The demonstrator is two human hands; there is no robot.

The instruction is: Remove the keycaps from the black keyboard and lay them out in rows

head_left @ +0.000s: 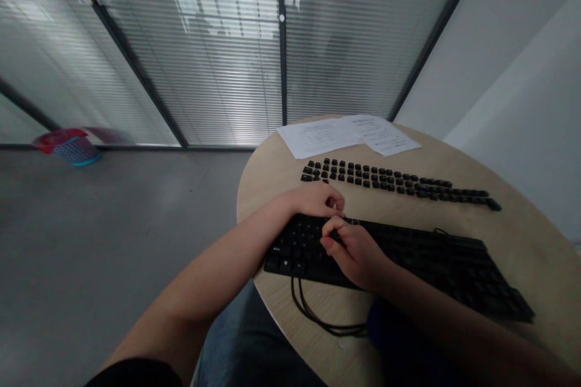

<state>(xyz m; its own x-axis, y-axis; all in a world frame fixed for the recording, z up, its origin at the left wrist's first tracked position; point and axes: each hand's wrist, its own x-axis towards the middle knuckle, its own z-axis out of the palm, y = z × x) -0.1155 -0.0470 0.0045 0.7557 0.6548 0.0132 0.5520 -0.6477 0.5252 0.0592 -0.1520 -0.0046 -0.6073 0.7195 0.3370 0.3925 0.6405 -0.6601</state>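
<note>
A black keyboard [422,260] lies across a round wooden table [521,236], its cable [318,314] looping off the near edge. My left hand [313,199] rests at the keyboard's far left edge with its fingers curled in a pinch. My right hand [354,251] sits on the keys just right of it, fingers closed around something small that I cannot make out. The two hands almost touch. Beyond the keyboard, several loose black keycaps [390,180] are laid out in rows.
Two printed sheets of paper [345,133] lie at the table's far edge. Glass partition walls with blinds stand behind the table. A small pink and blue basket [72,146] sits on the grey floor at far left. A white wall is on the right.
</note>
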